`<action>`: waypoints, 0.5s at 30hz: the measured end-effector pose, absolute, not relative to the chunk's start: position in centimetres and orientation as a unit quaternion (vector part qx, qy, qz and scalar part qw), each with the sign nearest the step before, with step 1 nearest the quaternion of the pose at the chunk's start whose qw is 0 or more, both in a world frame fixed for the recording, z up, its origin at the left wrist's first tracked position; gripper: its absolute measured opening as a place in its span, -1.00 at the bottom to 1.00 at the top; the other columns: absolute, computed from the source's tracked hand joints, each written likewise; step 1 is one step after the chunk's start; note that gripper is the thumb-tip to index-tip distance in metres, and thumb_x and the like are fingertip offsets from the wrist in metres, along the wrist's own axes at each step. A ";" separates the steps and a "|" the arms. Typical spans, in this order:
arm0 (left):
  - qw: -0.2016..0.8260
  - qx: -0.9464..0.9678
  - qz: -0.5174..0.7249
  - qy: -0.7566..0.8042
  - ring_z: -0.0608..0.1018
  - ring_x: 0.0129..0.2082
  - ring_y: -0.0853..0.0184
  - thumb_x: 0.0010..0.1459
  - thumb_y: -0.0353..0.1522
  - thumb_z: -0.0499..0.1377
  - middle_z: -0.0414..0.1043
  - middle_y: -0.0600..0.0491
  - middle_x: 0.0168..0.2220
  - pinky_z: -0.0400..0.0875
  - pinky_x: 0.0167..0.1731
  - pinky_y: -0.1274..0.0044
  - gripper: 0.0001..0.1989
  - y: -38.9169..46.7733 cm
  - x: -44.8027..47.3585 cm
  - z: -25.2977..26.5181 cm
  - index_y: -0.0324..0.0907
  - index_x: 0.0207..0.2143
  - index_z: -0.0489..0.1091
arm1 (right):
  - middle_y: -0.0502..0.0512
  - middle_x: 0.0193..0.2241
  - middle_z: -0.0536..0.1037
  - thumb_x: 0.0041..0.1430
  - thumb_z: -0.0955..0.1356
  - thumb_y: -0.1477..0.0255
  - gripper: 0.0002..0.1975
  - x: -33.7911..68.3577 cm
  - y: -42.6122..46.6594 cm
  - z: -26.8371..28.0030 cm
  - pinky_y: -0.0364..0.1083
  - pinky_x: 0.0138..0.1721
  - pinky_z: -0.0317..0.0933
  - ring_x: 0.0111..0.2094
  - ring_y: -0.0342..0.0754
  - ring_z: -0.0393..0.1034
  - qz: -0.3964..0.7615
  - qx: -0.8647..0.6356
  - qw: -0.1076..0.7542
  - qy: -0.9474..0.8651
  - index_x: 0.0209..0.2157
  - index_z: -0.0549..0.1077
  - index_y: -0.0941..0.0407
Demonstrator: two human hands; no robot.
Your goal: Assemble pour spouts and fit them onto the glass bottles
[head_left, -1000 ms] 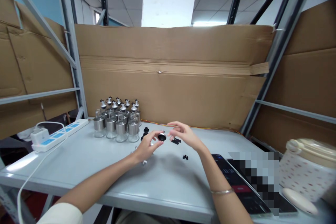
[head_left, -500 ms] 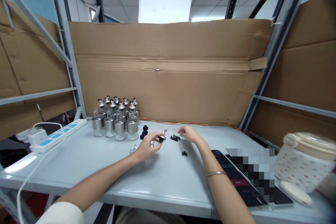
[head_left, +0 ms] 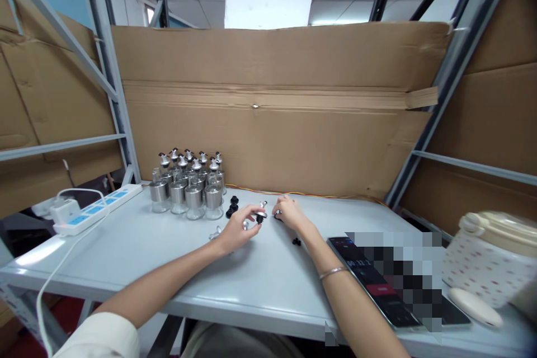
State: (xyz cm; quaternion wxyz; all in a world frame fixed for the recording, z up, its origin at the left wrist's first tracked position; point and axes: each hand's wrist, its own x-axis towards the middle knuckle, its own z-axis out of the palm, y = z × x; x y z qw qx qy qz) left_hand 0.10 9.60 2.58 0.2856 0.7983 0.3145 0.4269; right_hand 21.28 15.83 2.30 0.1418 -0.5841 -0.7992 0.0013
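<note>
My left hand [head_left: 240, 230] pinches a metal pour spout [head_left: 260, 215] above the table, its black ribbed stopper pointing down. Further metal spouts [head_left: 215, 233] lie partly hidden behind that hand. To the right, my right hand [head_left: 289, 212] is at the tabletop with its fingers pressed together over small black parts [head_left: 277, 213], which it mostly covers. Whether one is gripped cannot be made out. Close to the right wrist is a little cluster of black pieces [head_left: 296, 241]. Black ribbed stoppers [head_left: 232, 207] stand beyond my left hand.
Several glass bottles with metal sleeves [head_left: 193, 197] stand at the back left, some topped with spouts. A power strip [head_left: 100, 210] lies on the left. Right are a phone [head_left: 373, 285], a white oval object [head_left: 475, 307] and a spotted container [head_left: 489, 260]. Cardboard [head_left: 268, 145] walls the back.
My right hand has moved left and down onto the small black parts, now mostly covering them. The left hand keeps the spout, which is now more upright. The view has shifted slightly.
</note>
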 end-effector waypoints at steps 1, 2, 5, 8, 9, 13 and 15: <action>0.287 0.797 0.426 0.316 0.46 -0.22 0.34 0.02 -0.45 0.11 0.44 -0.02 -0.08 0.37 -0.19 0.51 -0.65 9.5 0.1 2.7 -0.17 -0.08 0.36 | 0.22 -0.23 0.50 0.00 0.36 0.64 -0.80 21.2 15.7 2.4 -0.03 -0.14 0.05 -0.07 0.10 0.26 0.002 -0.582 0.145 -0.800 -0.40 0.60 0.12; 0.288 0.797 0.426 0.317 0.46 -0.23 0.34 0.02 -0.45 0.11 0.44 -0.02 -0.08 0.37 -0.19 0.51 -0.65 9.5 0.1 2.7 -0.17 -0.08 0.36 | 0.22 -0.25 0.51 0.00 0.35 0.64 -0.82 21.1 15.6 2.5 -0.03 -0.15 0.05 -0.08 0.10 0.26 0.004 -0.580 0.150 -0.801 -0.42 0.59 0.13; 0.290 0.795 0.431 0.314 0.46 -0.25 0.35 0.04 -0.44 0.12 0.44 -0.03 -0.08 0.37 -0.22 0.51 -0.65 9.5 0.1 2.7 -0.17 -0.07 0.35 | 0.22 -0.30 0.52 0.00 0.36 0.62 -0.86 21.0 15.4 2.8 -0.03 -0.15 0.07 -0.10 0.10 0.27 0.017 -0.568 0.181 -0.803 -0.48 0.57 0.15; 0.284 0.797 0.438 0.305 0.44 -0.31 0.39 0.07 -0.40 0.14 0.41 -0.02 -0.06 0.37 -0.25 0.52 -0.69 9.8 0.0 2.5 -0.14 -0.08 0.36 | 0.18 -0.34 0.53 0.00 0.35 0.61 -0.88 21.0 15.1 3.2 -0.06 -0.16 0.13 -0.18 0.03 0.33 0.043 -0.548 0.231 -0.803 -0.49 0.52 0.16; 0.279 0.799 0.441 0.299 0.43 -0.31 0.40 0.08 -0.39 0.15 0.41 -0.02 -0.07 0.36 -0.26 0.53 -0.69 10.0 0.0 2.4 -0.14 -0.08 0.36 | 0.16 -0.36 0.54 0.00 0.33 0.61 -0.88 21.0 15.0 3.3 -0.08 -0.17 0.15 -0.22 0.00 0.35 0.054 -0.542 0.250 -0.800 -0.48 0.51 0.16; 0.291 0.781 0.471 0.291 0.43 -0.20 0.34 0.02 -0.37 0.23 0.39 -0.02 -0.13 0.34 -0.28 0.55 -0.59 10.4 0.1 2.0 -0.14 -0.03 0.29 | 0.07 -0.46 0.54 0.03 0.26 0.58 -0.87 21.1 14.4 3.9 -0.13 -0.29 0.22 -0.41 -0.10 0.39 0.102 -0.522 0.330 -0.780 -0.45 0.44 0.15; 0.303 0.766 0.478 0.305 0.44 -0.19 0.33 0.00 -0.36 0.27 0.39 -0.02 -0.13 0.34 -0.29 0.55 -0.59 10.4 0.1 2.0 -0.16 -0.08 0.28 | 0.06 -0.48 0.55 0.05 0.27 0.51 -0.90 21.1 14.0 4.3 -0.13 -0.32 0.24 -0.43 -0.10 0.40 0.124 -0.508 0.368 -0.769 -0.44 0.43 0.14</action>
